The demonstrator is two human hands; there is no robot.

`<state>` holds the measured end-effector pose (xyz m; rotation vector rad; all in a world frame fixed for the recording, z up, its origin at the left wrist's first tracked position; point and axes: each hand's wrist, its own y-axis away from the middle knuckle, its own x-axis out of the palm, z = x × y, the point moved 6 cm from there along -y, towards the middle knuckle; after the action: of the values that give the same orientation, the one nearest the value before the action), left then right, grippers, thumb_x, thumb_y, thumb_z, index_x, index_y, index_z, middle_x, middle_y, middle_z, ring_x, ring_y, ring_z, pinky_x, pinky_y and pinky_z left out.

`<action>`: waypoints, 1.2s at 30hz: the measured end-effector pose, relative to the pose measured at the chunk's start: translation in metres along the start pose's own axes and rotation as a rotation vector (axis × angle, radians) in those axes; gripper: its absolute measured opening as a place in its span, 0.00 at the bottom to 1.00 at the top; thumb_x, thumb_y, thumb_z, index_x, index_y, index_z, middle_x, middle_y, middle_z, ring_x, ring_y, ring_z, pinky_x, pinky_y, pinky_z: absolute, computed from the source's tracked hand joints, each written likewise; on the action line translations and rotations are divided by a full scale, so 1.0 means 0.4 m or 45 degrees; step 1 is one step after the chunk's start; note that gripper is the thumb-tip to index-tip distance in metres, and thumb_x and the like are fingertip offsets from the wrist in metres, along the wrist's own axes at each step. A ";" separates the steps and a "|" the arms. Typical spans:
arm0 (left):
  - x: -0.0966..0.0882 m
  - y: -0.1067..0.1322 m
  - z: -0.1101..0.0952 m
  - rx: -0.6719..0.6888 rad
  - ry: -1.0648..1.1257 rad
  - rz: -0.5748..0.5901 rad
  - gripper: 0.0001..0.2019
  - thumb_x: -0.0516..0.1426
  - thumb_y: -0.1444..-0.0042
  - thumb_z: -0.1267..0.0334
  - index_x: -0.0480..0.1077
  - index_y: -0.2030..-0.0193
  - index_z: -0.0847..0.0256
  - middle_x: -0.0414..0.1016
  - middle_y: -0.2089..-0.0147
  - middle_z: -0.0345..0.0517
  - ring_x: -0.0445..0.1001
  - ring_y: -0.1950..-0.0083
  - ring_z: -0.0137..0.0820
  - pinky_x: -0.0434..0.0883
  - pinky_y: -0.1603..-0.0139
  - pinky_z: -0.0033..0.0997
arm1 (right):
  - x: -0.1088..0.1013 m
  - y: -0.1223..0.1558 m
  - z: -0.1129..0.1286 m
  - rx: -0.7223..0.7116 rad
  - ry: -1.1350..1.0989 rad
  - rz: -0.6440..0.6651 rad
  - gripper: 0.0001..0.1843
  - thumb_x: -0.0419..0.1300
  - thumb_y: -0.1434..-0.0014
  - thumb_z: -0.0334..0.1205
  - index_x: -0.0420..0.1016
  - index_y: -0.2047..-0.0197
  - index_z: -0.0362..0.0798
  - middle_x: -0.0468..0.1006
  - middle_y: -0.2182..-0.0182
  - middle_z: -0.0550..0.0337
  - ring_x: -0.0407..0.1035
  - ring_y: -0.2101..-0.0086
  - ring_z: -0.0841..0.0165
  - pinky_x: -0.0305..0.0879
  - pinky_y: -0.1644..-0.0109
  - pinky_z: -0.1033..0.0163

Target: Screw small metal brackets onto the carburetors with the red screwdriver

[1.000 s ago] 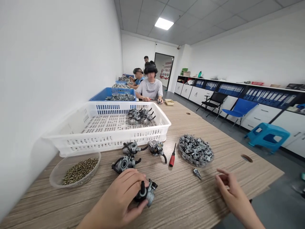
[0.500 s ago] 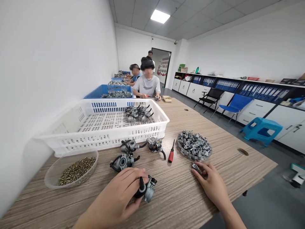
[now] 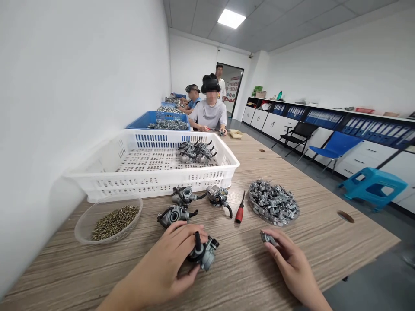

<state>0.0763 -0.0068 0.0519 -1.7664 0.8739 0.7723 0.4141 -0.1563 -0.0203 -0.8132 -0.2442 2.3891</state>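
Observation:
My left hand point(image 3: 177, 257) is wrapped round a carburetor point(image 3: 207, 255), a grey metal body with black hose, at the front of the table. Between the thumb and fingers of my right hand point(image 3: 288, 259) is a small grey metal part point(image 3: 267, 237). Just beyond that hand stands a clear round dish point(image 3: 274, 203) heaped with similar small metal parts. A screwdriver with a red handle point(image 3: 239, 214) lies between the two hands, farther back. Three more carburetors point(image 3: 175, 214) rest on the table in front of the white crate.
A white perforated crate point(image 3: 155, 179) holds several carburetors at its right end. To the left, a clear bowl point(image 3: 81, 229) contains many brass-coloured pieces. Behind are a blue crate point(image 3: 139, 121) and co-workers point(image 3: 209, 114). A blue stool point(image 3: 372, 185) stands right of the table.
The view has turned slightly left, so everything appears shifted right. My right hand has turned the small metal part a little. My left hand keeps its hold on the carburetor.

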 end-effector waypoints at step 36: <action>0.081 0.030 0.081 -0.713 0.586 -0.433 0.16 0.70 0.36 0.65 0.74 0.44 0.53 0.84 0.33 0.52 0.88 0.41 0.42 0.84 0.61 0.31 | 0.278 -0.182 0.332 -0.900 -0.323 0.571 0.15 0.64 0.23 0.30 0.77 0.37 0.51 0.79 0.51 0.52 0.78 0.52 0.61 0.80 0.48 0.60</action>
<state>0.0801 0.0136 0.0092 -2.5765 0.6458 0.4053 0.2980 -0.0294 0.0557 -0.9324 -1.1650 2.8574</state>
